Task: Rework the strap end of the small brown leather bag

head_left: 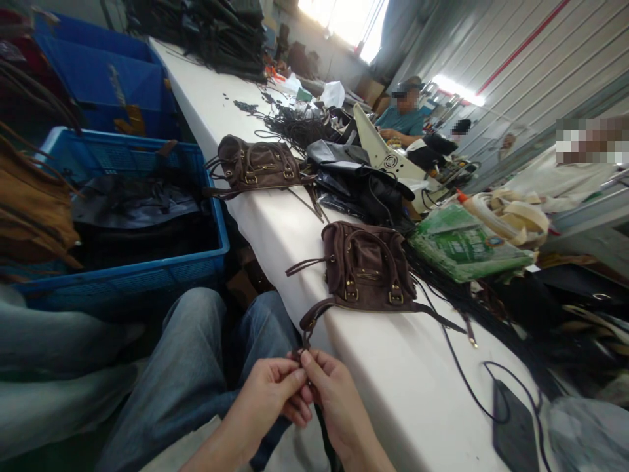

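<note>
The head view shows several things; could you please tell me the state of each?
Left hand: closed at the strap
Right hand: pinching the strap
Near bag: on the table, handles over its front
Far bag: on the table
Crate: open-topped, loaded
Green sack: crumpled
Lamp: lit

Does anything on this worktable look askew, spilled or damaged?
Nothing looks plainly damaged, but the far part of the white table is untidy: dark cords lie in a tangled heap, with small black pieces scattered loose nearby. The strap of the nearer brown bag hangs over the edge toward the hands.
</note>
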Motion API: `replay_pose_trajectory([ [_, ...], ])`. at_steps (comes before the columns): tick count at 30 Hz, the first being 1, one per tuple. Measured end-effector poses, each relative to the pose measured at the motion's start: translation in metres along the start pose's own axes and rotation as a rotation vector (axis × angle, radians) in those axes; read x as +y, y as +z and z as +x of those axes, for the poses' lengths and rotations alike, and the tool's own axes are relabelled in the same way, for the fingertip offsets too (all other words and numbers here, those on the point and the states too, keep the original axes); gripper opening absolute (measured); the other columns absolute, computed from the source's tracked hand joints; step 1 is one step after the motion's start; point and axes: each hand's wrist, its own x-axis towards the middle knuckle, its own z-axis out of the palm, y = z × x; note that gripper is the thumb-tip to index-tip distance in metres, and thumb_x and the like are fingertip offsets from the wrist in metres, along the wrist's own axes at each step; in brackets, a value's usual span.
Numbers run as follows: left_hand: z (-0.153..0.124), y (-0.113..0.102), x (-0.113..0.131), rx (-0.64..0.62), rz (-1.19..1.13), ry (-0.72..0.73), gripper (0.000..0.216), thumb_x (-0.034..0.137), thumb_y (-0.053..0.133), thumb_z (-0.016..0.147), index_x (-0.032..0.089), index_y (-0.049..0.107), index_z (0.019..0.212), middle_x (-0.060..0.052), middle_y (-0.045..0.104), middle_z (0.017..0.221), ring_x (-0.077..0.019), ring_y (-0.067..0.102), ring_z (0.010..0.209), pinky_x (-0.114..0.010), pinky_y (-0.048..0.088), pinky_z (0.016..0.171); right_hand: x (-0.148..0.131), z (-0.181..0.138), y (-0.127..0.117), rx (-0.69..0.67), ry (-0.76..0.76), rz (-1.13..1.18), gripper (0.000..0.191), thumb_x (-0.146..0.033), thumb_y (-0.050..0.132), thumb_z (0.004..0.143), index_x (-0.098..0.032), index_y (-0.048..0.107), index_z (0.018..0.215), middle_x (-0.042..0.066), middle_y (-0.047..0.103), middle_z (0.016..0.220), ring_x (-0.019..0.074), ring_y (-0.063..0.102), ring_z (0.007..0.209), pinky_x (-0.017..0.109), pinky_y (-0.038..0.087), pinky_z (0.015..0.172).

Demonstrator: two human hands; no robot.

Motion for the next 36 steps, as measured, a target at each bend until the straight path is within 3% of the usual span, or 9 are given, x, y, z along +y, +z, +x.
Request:
replay_pose_trajectory([
  [3,0.002,0.001,-0.006,-0.001,0.030,0.019,0.071,0.086,0.081,0.072,0.016,0.068,0.071,-0.003,0.066,0.061,-0.0154,0.063,0.046,-0.026,0.053,0.044,0.003,-0.001,0.007,0.024,-0.064,-0.067,0.066,-0.077,0.077,0.092,-0.013,0.073,0.109,-0.007,0.053,0.051,0.0126,0.048,0.037,0.023,0.039,0.039],
  [6,0.003,0.002,-0.011,0.005,0.080,0.053,0.071,0.089,0.073,0.079,0.020,0.062,0.067,-0.001,0.058,0.049,-0.0147,0.056,0.038,-0.024,0.045,0.038,0.011,0.004,0.012,0.165,-0.170,-0.153,0.066,-0.080,0.077,0.090,-0.015,0.071,0.102,-0.007,0.053,0.050,0.0111,0.046,0.037,0.021,0.035,0.039],
  [9,0.003,0.003,-0.015,0.032,0.116,0.078,0.068,0.086,0.071,0.084,0.022,0.057,0.065,0.003,0.052,0.044,-0.0123,0.049,0.034,-0.021,0.035,0.034,0.015,0.011,0.014,0.276,-0.240,-0.140,0.063,-0.077,0.084,0.085,-0.018,0.069,0.098,0.000,0.069,0.067,0.0107,0.050,0.041,0.022,0.037,0.040],
  [12,0.000,0.003,-0.018,0.032,0.108,0.078,0.067,0.085,0.073,0.083,0.022,0.055,0.064,0.004,0.050,0.044,-0.0114,0.047,0.033,-0.021,0.032,0.034,0.011,0.013,0.016,0.310,-0.249,-0.079,0.060,-0.067,0.091,0.083,-0.018,0.068,0.109,0.006,0.078,0.083,0.0164,0.065,0.054,0.024,0.047,0.046],
  [15,-0.001,0.001,-0.016,0.000,0.048,0.053,0.069,0.087,0.075,0.077,0.022,0.056,0.066,0.004,0.052,0.048,-0.0118,0.048,0.034,-0.023,0.038,0.035,-0.001,0.009,0.017,0.308,-0.242,-0.075,0.071,-0.060,0.092,0.085,-0.017,0.062,0.133,0.006,0.080,0.084,0.0215,0.072,0.066,0.026,0.054,0.054],
  [17,-0.002,0.000,-0.014,-0.033,-0.003,0.025,0.069,0.089,0.077,0.073,0.023,0.056,0.067,0.004,0.052,0.049,-0.0126,0.049,0.034,-0.025,0.042,0.036,-0.010,0.003,0.016,0.257,-0.223,-0.103,0.073,-0.056,0.092,0.087,-0.015,0.060,0.138,0.008,0.081,0.089,0.0230,0.076,0.074,0.028,0.058,0.061],
  [22,-0.005,0.001,-0.012,-0.058,-0.049,0.024,0.071,0.088,0.078,0.074,0.022,0.056,0.067,0.004,0.052,0.049,-0.0120,0.051,0.034,-0.023,0.041,0.035,-0.021,-0.008,0.013,0.086,-0.152,-0.134,0.062,-0.040,0.095,0.082,-0.014,0.068,0.131,0.013,0.084,0.109,0.0277,0.080,0.096,0.033,0.062,0.077],
  [30,-0.010,-0.005,-0.007,-0.061,-0.052,0.047,0.064,0.080,0.081,0.079,0.020,0.060,0.075,0.005,0.054,0.053,-0.0110,0.053,0.035,-0.020,0.041,0.035,-0.013,0.002,0.023,0.250,-0.215,-0.095,0.056,-0.052,0.096,0.080,-0.013,0.077,0.116,0.015,0.087,0.098,0.0275,0.082,0.091,0.033,0.063,0.081],
  [36,-0.016,-0.008,-0.011,-0.099,-0.063,0.029,0.060,0.077,0.081,0.081,0.019,0.065,0.083,0.006,0.054,0.055,-0.0116,0.052,0.037,-0.022,0.045,0.036,-0.017,0.007,0.024,0.311,-0.217,-0.110,0.055,-0.063,0.095,0.081,-0.011,0.081,0.091,0.016,0.085,0.086,0.0262,0.082,0.080,0.032,0.065,0.076],
])
